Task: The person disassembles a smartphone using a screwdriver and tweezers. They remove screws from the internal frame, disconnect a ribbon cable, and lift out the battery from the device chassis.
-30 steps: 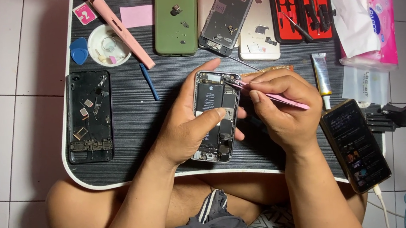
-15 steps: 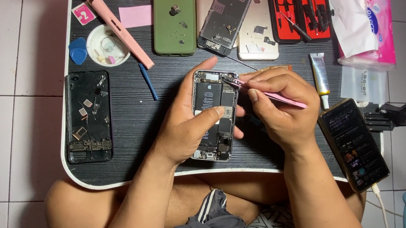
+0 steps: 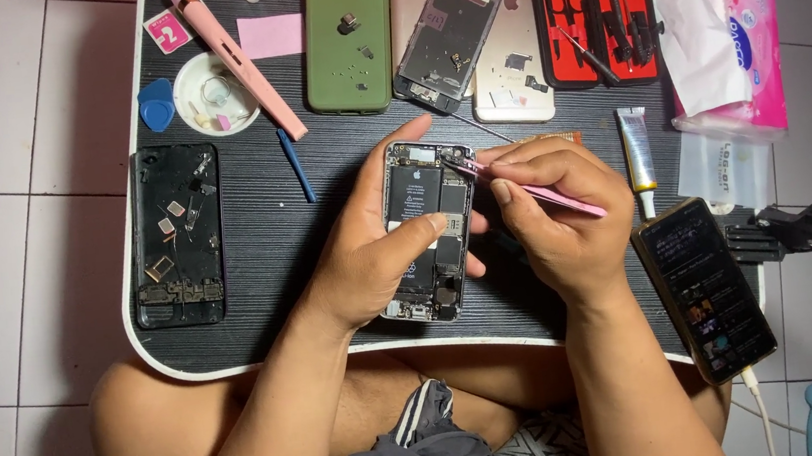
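Opened smartphone [image 3: 426,231], internals exposed, lying at centre of dark desk [image 3: 269,262]. Left hand [image 3: 373,251] closed around its left edge, thumb pressed across the middle. Right hand [image 3: 551,218] pinched shut on pink tweezers [image 3: 533,194], tip at the phone's upper right corner. Green phone case [image 3: 349,38] behind; lit phone [image 3: 702,287] to the right.

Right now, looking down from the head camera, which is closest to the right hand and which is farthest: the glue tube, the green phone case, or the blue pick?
1. glue tube, just right of the right hand.
2. green phone case, up and left.
3. blue pick, far left by the white dish.
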